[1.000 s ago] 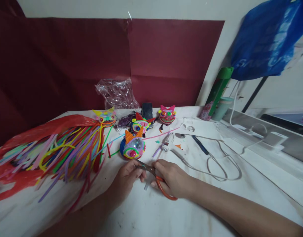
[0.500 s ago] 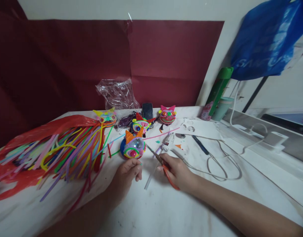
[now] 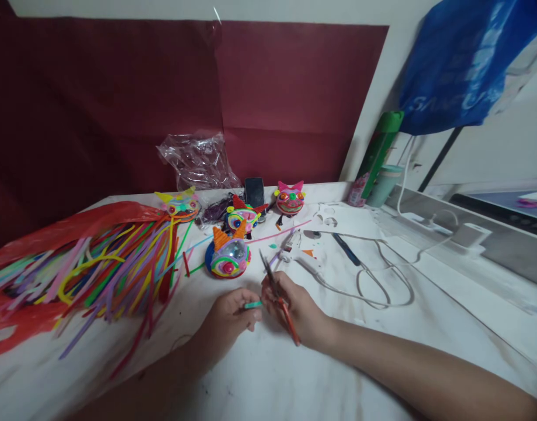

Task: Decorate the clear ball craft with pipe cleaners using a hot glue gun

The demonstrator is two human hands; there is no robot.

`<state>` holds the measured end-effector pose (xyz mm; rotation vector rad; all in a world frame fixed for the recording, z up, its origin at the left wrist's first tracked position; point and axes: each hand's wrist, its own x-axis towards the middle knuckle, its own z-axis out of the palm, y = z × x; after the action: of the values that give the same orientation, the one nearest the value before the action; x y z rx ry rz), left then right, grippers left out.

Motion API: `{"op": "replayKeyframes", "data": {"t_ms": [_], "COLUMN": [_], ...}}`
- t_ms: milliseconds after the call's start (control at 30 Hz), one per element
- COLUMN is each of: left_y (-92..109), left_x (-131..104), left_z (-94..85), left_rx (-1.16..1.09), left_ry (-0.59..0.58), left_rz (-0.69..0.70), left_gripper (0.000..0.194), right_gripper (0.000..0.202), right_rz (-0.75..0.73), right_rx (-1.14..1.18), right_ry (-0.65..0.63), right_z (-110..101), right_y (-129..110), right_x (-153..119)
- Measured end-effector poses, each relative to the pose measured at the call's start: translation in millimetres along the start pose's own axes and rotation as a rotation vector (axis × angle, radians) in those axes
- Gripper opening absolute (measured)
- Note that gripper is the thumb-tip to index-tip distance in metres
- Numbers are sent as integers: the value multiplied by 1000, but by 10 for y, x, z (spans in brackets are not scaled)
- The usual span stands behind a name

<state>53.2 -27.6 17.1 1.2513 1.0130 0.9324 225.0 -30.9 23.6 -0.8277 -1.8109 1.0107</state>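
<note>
Pinched in the fingers of my left hand (image 3: pixel 233 318) is a short teal strip (image 3: pixel 253 304); its exact kind is too small to tell. My right hand (image 3: pixel 297 307) is closed around scissors (image 3: pixel 271 278) with orange handles, blades pointing up and away. The two hands are close together above the white table (image 3: pixel 268 374). Just beyond my left hand sits a colourful lion-head ornament (image 3: pixel 230 260) with orange ears and a round pink eye. Past my right hand, a white glue gun (image 3: pixel 307 263) lies on the table.
More decorated heads stand behind: a red-eared one (image 3: pixel 242 221), a pink one (image 3: pixel 290 199) and a yellow-eared one (image 3: pixel 180 204). Colourful pipe cleaners (image 3: pixel 119 263) spread on a red bag at left. A dark-handled tool (image 3: pixel 346 249), looped cable (image 3: pixel 384 304) and phone (image 3: pixel 255 191) lie around.
My right hand has shifted left with the scissors, closer to my left hand. The teal strip now shows plainly in my left fingers. The whole view has moved slightly.
</note>
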Motion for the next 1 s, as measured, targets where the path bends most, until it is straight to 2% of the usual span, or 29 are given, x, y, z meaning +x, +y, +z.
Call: {"op": "replayKeyframes", "data": {"t_ms": [100, 233, 400, 533, 633, 733, 833, 1000], "left_y": [6, 38, 37, 36, 61, 118, 176, 190], "left_x": [1, -22, -29, -27, -31, -48, -68, -77], "left_z": [-5, -18, -25, -36, -63, -89, -100, -99], "left_rx": [-50, -32, -12, -80, -95, -24, 43, 70], "left_ry": [48, 79, 91, 98, 106, 106, 111, 87], "left_rz": [9, 86, 123, 87, 79, 104, 118, 116], "left_gripper": [18, 11, 12, 12, 15, 17, 18, 14], "right_gripper": [29, 43, 43, 37, 32, 27, 30, 33], "right_rz": [48, 117, 113, 66, -68, -178, -203, -268], "right_rx": [144, 269, 224, -24, -331, -545, -681, -768], "right_ry": [97, 64, 27, 0, -63, -150, -223, -248], "right_z": [3, 65, 141, 16, -172, -334, -406, -375], "right_y": [10, -9, -23, -49, -36, 6, 34, 41], "right_x": [42, 36, 1, 31, 64, 87, 96, 86]}}
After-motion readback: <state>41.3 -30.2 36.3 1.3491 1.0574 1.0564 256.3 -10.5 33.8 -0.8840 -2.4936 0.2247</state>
